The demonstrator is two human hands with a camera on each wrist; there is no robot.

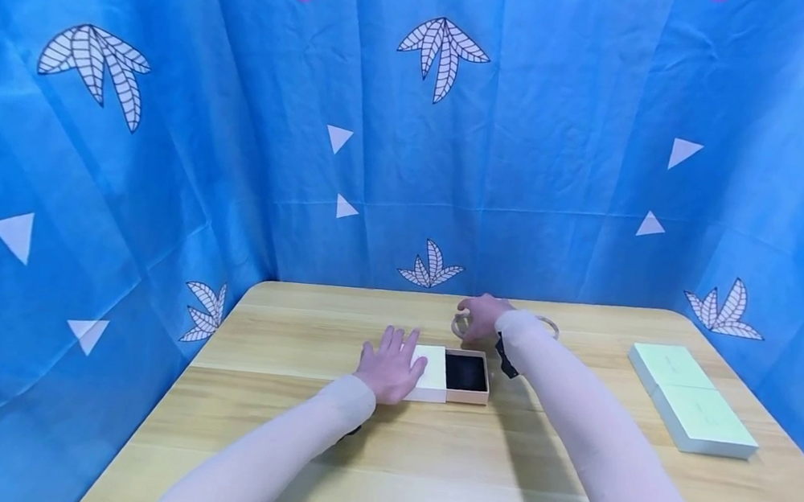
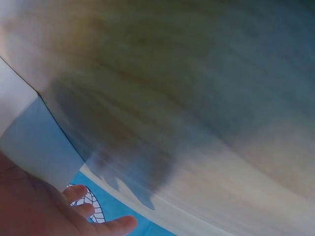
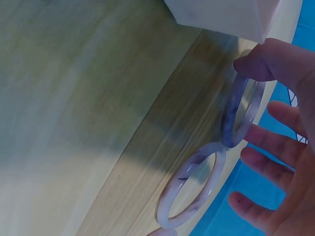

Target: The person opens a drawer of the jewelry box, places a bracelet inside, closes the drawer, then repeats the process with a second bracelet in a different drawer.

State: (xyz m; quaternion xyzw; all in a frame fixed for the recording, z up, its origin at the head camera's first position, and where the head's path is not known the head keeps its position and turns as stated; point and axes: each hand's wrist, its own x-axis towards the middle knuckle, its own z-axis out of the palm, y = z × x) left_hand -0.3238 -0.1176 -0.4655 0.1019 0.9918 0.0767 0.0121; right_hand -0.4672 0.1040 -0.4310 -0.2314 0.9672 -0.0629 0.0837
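A small box lies at mid-table: its white sleeve [image 1: 431, 373] is slid left off a pink tray with a black lining [image 1: 466, 373]. My left hand [image 1: 391, 367] rests flat on the sleeve with straight fingers; in the left wrist view the hand [image 2: 39, 211] lies by the box's side [image 2: 34, 142]. Just behind the box, my right hand [image 1: 483, 315] reaches over a pale bangle [image 1: 458, 327]. In the right wrist view this bangle [image 3: 241, 110] stands tipped on edge, pinched between thumb [image 3: 256, 64] and fingers. A second bangle [image 3: 192, 191] lies flat beside it.
Two flat pale-green boxes [image 1: 667, 365] [image 1: 701, 421] lie end to end at the wooden table's [image 1: 425, 463] right side. Blue patterned cloth [image 1: 165, 139] walls the table at the back and on both sides.
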